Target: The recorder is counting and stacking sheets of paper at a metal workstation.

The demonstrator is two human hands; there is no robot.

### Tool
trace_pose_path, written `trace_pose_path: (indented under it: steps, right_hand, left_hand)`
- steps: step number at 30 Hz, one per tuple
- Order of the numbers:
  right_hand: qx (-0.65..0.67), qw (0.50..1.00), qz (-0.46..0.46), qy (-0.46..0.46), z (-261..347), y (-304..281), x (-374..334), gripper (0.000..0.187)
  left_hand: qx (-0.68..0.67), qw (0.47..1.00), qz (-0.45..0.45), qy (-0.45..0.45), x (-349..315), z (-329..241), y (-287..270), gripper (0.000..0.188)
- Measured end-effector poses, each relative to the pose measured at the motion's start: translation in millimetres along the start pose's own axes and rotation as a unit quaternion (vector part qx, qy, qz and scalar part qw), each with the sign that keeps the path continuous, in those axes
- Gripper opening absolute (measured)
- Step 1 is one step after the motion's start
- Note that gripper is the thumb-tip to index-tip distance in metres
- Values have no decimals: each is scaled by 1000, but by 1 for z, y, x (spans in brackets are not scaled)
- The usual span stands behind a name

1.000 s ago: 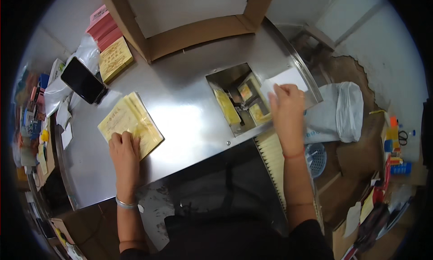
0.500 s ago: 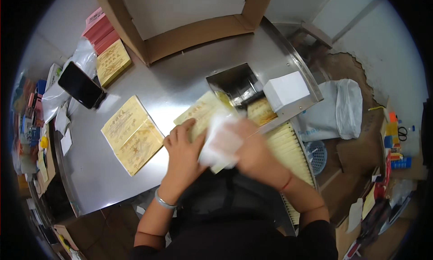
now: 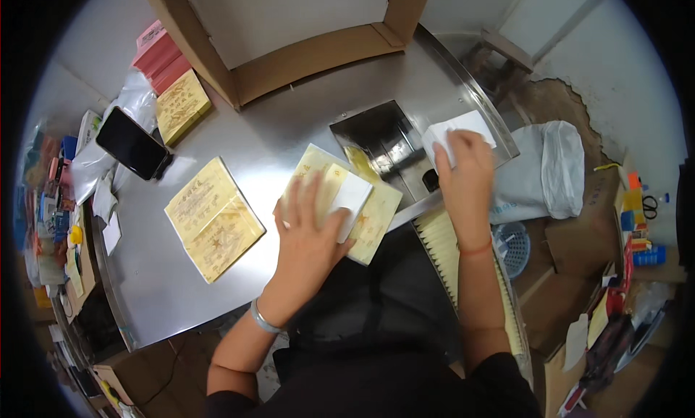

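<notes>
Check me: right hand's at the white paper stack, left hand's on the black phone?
Left is wrong: the left hand is at the yellow printed paper and white slip, as the head view shows. The right hand is at the white paper stack.

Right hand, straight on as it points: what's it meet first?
The white stack, directly in line with the right hand. Fingers overlap it in view; whether they already touch is hard to tell.

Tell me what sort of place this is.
Probably a small paper-packing workshop: a metal worktable with a recessed opening, yellow printed paper and a pink stack point that way.
</notes>
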State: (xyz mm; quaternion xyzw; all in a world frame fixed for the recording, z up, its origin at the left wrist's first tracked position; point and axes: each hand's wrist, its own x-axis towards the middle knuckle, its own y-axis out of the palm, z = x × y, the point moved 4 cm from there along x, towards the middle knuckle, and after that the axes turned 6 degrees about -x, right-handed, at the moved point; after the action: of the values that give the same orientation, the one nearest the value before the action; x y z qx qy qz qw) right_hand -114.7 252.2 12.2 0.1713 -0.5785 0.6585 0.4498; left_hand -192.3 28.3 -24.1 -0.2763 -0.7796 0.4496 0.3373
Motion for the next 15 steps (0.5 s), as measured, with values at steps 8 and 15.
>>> trace_pose_path:
  steps: [8, 15]
  right_hand:
    - [-89, 994, 63, -1, -19, 23, -6, 15]
    - [22, 989, 146, -16, -52, 20, -2, 31]
  left_hand:
    - [57, 983, 79, 158, 10, 2, 19, 49]
    - [5, 994, 36, 103, 54, 3, 32, 59]
